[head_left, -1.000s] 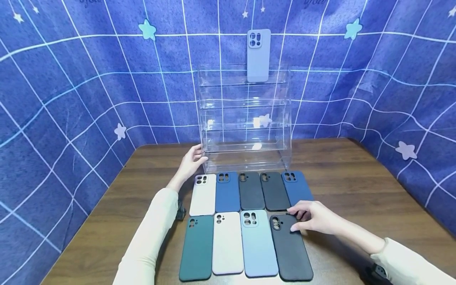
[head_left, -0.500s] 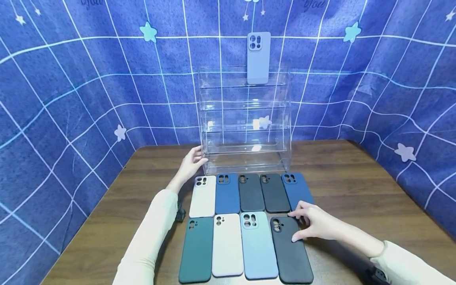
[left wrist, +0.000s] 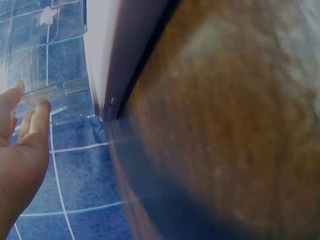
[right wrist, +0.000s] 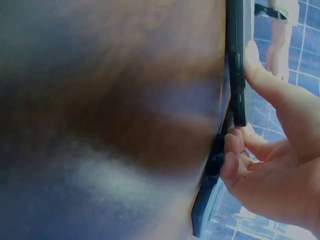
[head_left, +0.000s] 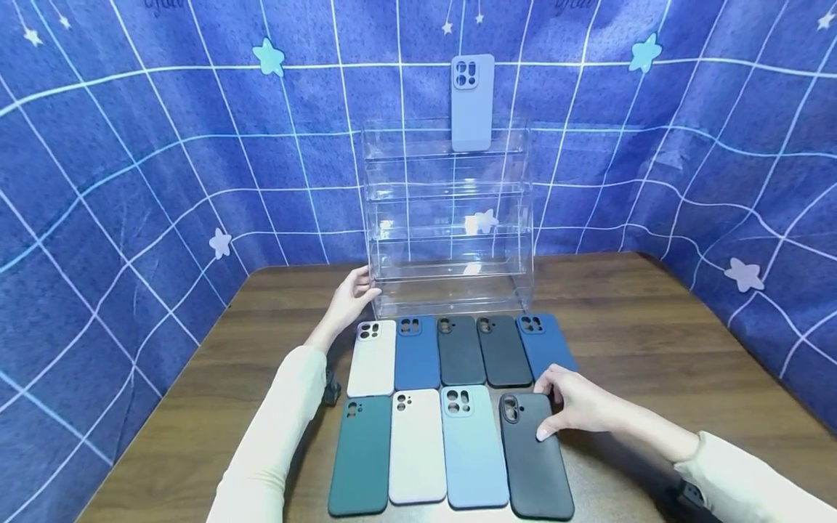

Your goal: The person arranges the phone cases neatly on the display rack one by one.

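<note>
My right hand (head_left: 578,403) pinches the top right corner of a black phone case (head_left: 539,461) in the front row. In the right wrist view the thumb lies on the face of this black case (right wrist: 237,65), and the other fingers are at its top end. My left hand (head_left: 348,299) grips the lower left side of a clear tiered display stand (head_left: 451,276), thumb in front and fingers along the side. A lavender-blue phone case (head_left: 472,109) stands upright on the stand's top tier, right of the middle.
Beside the black case lie a light blue case (head_left: 476,450), a white case (head_left: 418,450) and a green case (head_left: 360,457). Behind them is a row of several white, blue and black cases (head_left: 461,352). A blue grid-patterned curtain (head_left: 196,167) hangs behind the wooden table (head_left: 654,319).
My right thumb has moved slightly down the black case, and the case has shifted a little right, away from the light blue one. My left hand stays at the stand.
</note>
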Motion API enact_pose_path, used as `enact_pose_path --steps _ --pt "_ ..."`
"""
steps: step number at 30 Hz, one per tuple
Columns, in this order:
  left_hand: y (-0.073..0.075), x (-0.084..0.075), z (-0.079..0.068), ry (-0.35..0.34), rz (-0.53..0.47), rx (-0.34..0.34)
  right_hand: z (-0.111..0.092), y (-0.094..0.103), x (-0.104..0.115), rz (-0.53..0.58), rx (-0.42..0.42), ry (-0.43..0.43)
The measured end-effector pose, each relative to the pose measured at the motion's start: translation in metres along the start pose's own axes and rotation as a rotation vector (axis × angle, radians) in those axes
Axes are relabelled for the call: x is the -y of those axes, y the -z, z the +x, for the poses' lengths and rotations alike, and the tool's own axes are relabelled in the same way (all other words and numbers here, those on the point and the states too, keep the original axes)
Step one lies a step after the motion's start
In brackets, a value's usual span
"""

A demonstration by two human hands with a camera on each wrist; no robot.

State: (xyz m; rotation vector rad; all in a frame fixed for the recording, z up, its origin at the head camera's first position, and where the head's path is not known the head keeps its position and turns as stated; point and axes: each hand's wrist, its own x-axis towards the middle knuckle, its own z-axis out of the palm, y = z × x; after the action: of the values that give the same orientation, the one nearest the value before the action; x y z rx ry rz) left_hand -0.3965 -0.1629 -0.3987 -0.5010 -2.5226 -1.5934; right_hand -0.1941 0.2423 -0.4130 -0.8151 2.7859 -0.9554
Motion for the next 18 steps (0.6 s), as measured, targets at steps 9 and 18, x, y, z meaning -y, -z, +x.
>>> enact_pose_path --steps 9,18 --pt "0.000 0.014 0.003 -0.007 0.022 -0.017 0.003 0.004 0.002 0.199 0.035 -0.114" --pt "-0.004 0.013 0.004 -0.013 0.015 -0.029 0.006 0.012 0.002 0.184 0.019 -0.115"
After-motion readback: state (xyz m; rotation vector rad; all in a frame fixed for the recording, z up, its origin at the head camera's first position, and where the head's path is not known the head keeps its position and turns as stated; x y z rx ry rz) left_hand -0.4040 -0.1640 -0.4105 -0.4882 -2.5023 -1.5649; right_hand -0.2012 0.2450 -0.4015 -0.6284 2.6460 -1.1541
